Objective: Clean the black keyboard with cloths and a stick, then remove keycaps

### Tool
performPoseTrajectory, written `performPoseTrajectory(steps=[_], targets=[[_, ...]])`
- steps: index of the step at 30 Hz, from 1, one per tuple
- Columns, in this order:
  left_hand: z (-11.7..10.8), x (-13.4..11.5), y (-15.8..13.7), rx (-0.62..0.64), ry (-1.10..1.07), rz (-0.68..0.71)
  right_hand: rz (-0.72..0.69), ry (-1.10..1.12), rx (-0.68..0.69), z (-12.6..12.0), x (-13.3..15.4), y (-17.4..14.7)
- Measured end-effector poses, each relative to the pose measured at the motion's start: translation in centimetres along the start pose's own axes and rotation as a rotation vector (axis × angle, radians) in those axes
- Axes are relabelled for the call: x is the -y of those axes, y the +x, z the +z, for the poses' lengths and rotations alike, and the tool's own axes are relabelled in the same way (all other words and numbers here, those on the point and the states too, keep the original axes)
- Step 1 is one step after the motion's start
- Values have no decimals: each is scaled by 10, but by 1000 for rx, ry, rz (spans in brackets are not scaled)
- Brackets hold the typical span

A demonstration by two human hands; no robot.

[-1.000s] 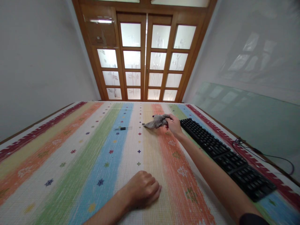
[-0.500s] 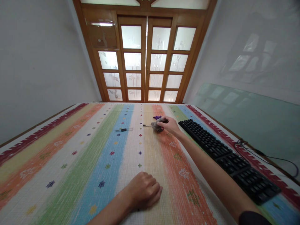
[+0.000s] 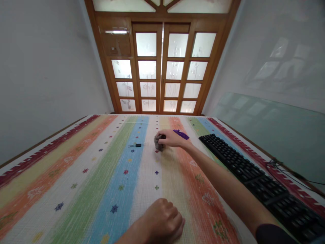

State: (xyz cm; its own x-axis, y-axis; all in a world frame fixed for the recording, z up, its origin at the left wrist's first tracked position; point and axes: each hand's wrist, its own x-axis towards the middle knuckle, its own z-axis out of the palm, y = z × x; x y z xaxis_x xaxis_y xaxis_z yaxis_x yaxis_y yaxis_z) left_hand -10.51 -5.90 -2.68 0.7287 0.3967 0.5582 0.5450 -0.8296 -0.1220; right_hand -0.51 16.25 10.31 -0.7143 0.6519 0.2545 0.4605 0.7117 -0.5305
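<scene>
A grey, fuzzy, ball-like thing (image 3: 158, 143) is gripped in the fingers of my right hand (image 3: 170, 138), over the pale stripe of the tablecloth. Just behind that hand lies a purple object (image 3: 181, 134), partly covered by it; its kind is not clear. My left hand (image 3: 165, 218) rests near the front of the table in a loose fist, knuckles up, with nothing visible in it. To the left of the fuzzy ball, a small black piece with thin, see-through ends (image 3: 138, 145) lies on the blue stripe.
A black keyboard (image 3: 243, 169) runs along the right side, beside my right forearm. Its cable (image 3: 278, 163) lies near the right edge. A striped tablecloth (image 3: 83, 189) covers the table. A pale glass panel (image 3: 266, 122) stands at the right, and wooden doors (image 3: 162, 67) are beyond.
My right hand has moved left with the fuzzy ball, and more of the purple object shows. A thin rod with a small tip beside the ball is no longer visible. The view has shifted slightly.
</scene>
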Motion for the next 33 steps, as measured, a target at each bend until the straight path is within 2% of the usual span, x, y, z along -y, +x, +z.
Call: performPoseTrajectory(steps=[4, 7, 9, 11, 14, 16, 18, 22, 24, 25, 26, 27, 30, 33], targets=[[12, 2, -3, -78, 29, 35, -177, 270, 303, 8, 48, 29], [21, 3, -8, -38, 62, 61, -233, 515, 554, 18, 69, 48], [23, 4, -10, -35, 64, 62, -240, 674, 592, 25, 72, 57], [21, 4, -10, -79, 49, 42, -219, 768, 481, 30, 68, 62], [17, 4, -6, -152, 24, 11, -163, 859, 243, 34, 50, 62], [14, 4, -4, -152, 9, 3, -115, 897, 57, 33, 32, 59], [12, 4, -2, -129, 5, 1, -35, 906, -202, 29, 10, 56], [7, 5, -2, -45, 10, -12, 148, 781, -715, 17, -41, 43], [4, 5, -2, -11, -4, -27, 293, 606, -848, 13, -66, 30], [3, 5, -2, -2, -11, -32, 383, 456, -856, 11, -78, 22], [2, 5, -2, 1, -19, -37, 457, 252, -787, 11, -88, 14], [1, 5, -1, 4, -25, -40, 494, 45, -650, 11, -96, 5], [1, 6, -1, 4, -42, -44, 537, -112, -512, 15, -112, -20], [1, 7, 0, 22, -47, -46, 561, -199, -476, 20, -116, -40]])
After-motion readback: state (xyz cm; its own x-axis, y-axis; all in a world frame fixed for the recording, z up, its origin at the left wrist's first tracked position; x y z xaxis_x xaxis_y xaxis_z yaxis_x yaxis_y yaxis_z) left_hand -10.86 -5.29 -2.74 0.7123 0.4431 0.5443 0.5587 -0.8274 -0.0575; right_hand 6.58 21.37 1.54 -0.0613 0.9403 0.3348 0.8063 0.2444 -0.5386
